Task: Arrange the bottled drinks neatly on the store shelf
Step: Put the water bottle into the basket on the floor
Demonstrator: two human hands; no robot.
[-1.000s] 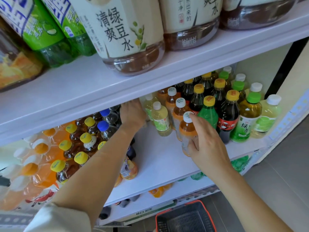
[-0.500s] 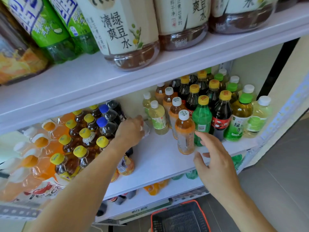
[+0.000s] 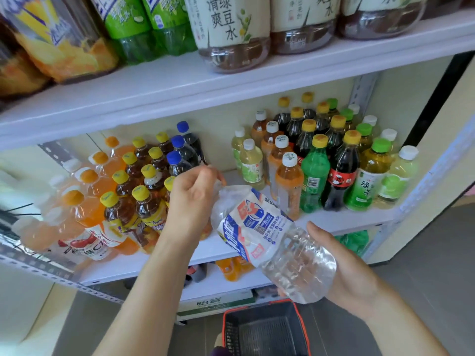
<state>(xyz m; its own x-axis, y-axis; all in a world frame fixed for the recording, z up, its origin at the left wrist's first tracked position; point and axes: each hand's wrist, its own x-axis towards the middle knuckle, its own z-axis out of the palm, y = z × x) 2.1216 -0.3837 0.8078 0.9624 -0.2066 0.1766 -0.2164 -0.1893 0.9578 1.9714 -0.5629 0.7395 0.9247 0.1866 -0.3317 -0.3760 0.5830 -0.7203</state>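
Note:
A clear water bottle [image 3: 270, 237] with a white, blue and red label lies tilted in front of the middle shelf [image 3: 341, 219], neck towards the shelf. My left hand [image 3: 192, 199] grips its neck end. My right hand [image 3: 344, 273] cups its base from below. On the shelf's left stand orange, brown-tea and blue-capped bottles [image 3: 133, 191]. On its right stand rows of tea, green soda and cola bottles [image 3: 321, 160].
Large bottles [image 3: 231, 29] fill the upper shelf. A red-rimmed shopping basket [image 3: 264, 330] sits on the floor below my hands. A lower shelf holds a few bottles [image 3: 228, 268] and a carton [image 3: 218, 301]. A bare gap of shelf lies between the two bottle groups.
My left hand has drawn the clear water bottle out from the back of the shelf. My right hand left the orange tea bottle and came under the water bottle's base.

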